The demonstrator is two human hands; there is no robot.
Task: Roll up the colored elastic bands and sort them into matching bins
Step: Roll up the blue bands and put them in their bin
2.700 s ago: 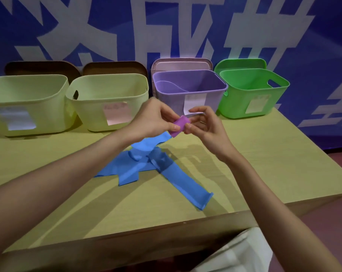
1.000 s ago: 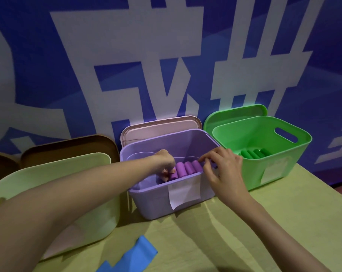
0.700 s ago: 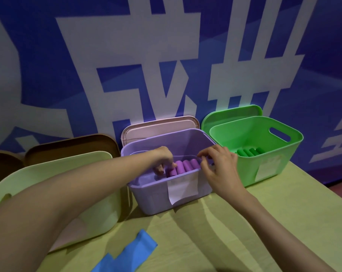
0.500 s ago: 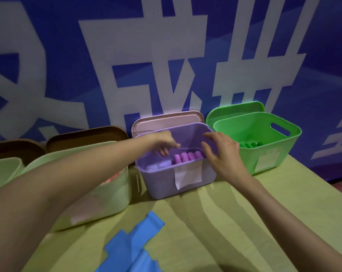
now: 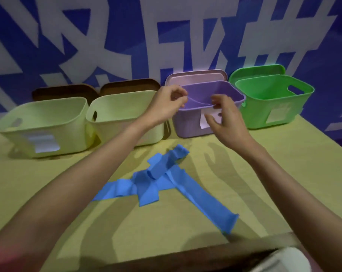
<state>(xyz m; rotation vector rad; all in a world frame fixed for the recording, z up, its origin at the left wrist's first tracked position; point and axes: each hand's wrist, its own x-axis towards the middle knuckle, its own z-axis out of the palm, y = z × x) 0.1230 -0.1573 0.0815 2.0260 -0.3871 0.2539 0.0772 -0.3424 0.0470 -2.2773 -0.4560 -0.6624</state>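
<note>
Several flat blue elastic bands (image 5: 162, 185) lie crossed in a heap in the middle of the table. Behind them stands the purple bin (image 5: 189, 122), its inside hidden from this angle. My left hand (image 5: 166, 105) hovers at the bin's front left corner, fingers loosely curled and holding nothing. My right hand (image 5: 223, 118) hangs in front of the bin's white label, fingers spread and empty. The green bin (image 5: 272, 107) stands to the right of the purple one.
Two pale yellow-green bins (image 5: 44, 126) (image 5: 123, 114) stand at the left of the row, each with a paper label. Lids lean against the blue wall behind the bins. The table's front edge (image 5: 185, 254) runs below the bands.
Both hands have come up out of the purple bin, where the purple roll was left with the others. They now hang empty in front of it. The view has tilted down onto the blue bands.
</note>
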